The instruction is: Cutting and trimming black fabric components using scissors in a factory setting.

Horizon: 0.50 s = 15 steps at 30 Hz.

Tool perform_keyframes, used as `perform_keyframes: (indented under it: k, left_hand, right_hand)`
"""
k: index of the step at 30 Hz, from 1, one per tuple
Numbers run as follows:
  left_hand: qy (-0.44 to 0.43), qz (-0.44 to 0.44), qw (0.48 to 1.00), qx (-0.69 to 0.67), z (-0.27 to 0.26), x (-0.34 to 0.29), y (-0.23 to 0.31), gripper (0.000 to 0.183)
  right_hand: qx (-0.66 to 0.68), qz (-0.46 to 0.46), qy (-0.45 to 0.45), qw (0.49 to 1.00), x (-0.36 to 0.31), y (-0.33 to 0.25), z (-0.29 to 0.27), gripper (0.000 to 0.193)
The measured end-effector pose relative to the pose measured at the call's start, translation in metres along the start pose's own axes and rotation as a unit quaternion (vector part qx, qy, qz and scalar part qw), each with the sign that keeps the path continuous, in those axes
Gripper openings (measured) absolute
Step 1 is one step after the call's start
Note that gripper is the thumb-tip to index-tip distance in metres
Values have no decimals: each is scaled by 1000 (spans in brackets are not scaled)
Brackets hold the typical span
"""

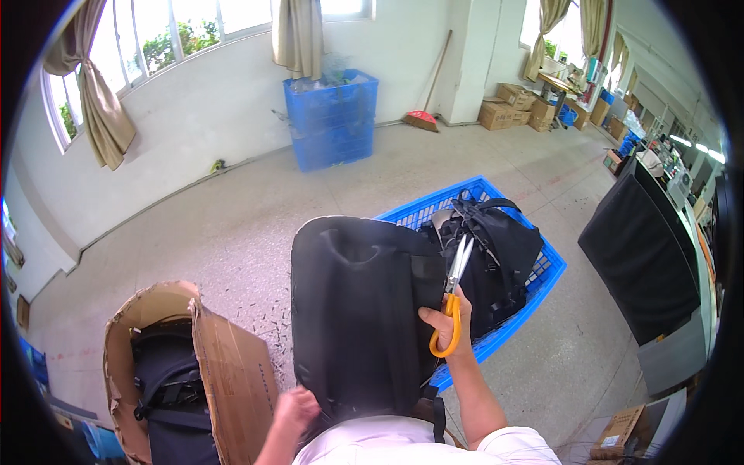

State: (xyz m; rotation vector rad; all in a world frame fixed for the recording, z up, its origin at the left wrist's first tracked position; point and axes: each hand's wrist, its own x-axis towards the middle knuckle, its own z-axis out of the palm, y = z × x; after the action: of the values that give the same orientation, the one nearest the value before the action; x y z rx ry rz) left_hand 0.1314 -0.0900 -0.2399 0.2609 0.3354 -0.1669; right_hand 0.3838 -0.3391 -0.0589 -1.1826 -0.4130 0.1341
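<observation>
Fingers of the right hand (443, 322) grip orange-handled scissors (452, 297), tips toward the top; those of the left hand (297, 408), blurred, curl at the lower-left edge of the black padded bag (349, 310), centre frame, hold unclear. Ideally, steady it; keep blades off its fabric.

A plain white top (380, 435) is worn, rounded along the lower edge of the view. The right arm is covered by 1 loose white sleeve (518, 447), marked with thin, faint darker lines and ended above the right forearm (478, 403). The 2 hands, left hand (298, 409) slightly blurred and right hand (443, 324), are left bare.
</observation>
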Motion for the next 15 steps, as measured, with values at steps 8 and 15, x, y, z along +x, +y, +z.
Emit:
perform_keyframes:
  k: [8,15]
  left_hand:
    - [65,506,254,821,340,-4,99,84]
    - [46,143,524,838,290,53,135,24]
  right_hand:
    - [6,60,-259,964,19,-27,63,60]
    - [42,213,-236,947,9,10,60,50]
